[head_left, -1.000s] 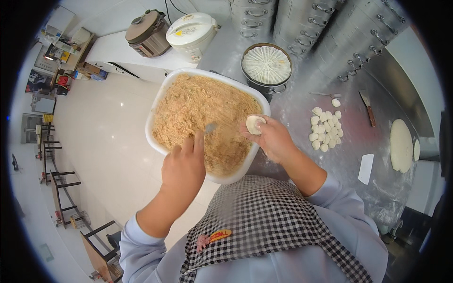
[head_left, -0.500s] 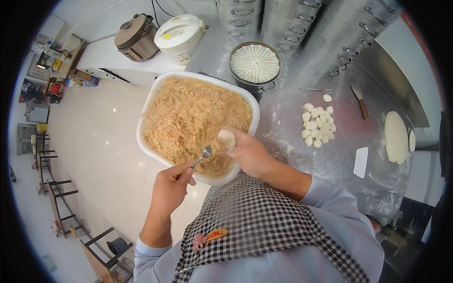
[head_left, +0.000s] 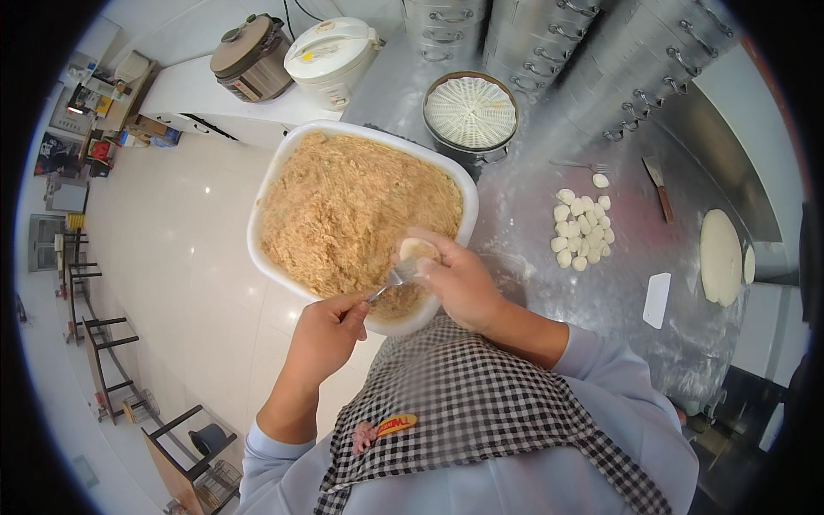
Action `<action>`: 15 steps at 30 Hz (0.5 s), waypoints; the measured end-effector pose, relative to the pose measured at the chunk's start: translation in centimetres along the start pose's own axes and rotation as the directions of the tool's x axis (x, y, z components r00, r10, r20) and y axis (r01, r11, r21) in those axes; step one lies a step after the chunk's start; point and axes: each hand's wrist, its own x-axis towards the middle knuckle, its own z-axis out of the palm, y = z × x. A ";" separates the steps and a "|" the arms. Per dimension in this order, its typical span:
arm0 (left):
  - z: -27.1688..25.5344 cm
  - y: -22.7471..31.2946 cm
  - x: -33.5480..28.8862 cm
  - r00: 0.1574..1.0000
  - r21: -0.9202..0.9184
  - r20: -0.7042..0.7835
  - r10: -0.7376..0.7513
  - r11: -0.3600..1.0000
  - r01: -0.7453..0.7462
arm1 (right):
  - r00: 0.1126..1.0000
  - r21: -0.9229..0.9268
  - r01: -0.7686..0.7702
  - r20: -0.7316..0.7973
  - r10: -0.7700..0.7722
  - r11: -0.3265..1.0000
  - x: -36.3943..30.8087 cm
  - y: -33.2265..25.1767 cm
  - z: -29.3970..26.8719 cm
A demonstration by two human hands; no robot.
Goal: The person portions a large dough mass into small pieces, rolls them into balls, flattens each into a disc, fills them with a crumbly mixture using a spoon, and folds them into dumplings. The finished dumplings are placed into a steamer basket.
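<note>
My left hand [head_left: 330, 330] pinches the slim handle of a metal utensil [head_left: 383, 290]; its head is blurred and I cannot tell whether it is a spoon or fork. The head reaches a round dough wrapper [head_left: 415, 250], cupped in the fingers of my right hand [head_left: 463, 283]. Some brownish filling seems to lie on the wrapper. Both hands are over the near right part of a large white tub [head_left: 255, 249], heaped with a tan, shredded-looking filling [head_left: 343, 202].
Right of the tub, a floured metal table [head_left: 532, 296] bears several dough pieces [head_left: 582, 230], a fork [head_left: 584, 165], a knife [head_left: 658, 189], a white scraper [head_left: 657, 300] and a dough slab [head_left: 719, 257]. A lined steamer [head_left: 469, 112] and stacked steamers [head_left: 536, 43] stand behind; cookers [head_left: 333, 60] sit back left.
My left hand has moved slightly right, bringing the utensil's head from over the filling up to the wrapper. My right hand has shifted a little right, still holding the wrapper. The view moved slightly.
</note>
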 end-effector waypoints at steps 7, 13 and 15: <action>0.9 -0.5 0.9 0.802 0.826 -0.081 0.592 0.489 -0.278 | 0.979 0.430 0.007 -0.186 0.080 0.903 1.2 -1.4 -0.8; -1.1 -1.0 -1.9 0.929 0.731 -0.069 0.363 0.652 -0.201 | 0.990 0.208 -0.061 -0.111 0.086 0.976 0.8 -0.7 -0.6; -1.1 -0.8 -1.7 0.939 0.349 -0.140 0.315 0.903 -0.251 | 0.993 0.478 -0.101 -0.002 0.116 0.872 0.8 -0.2 -0.3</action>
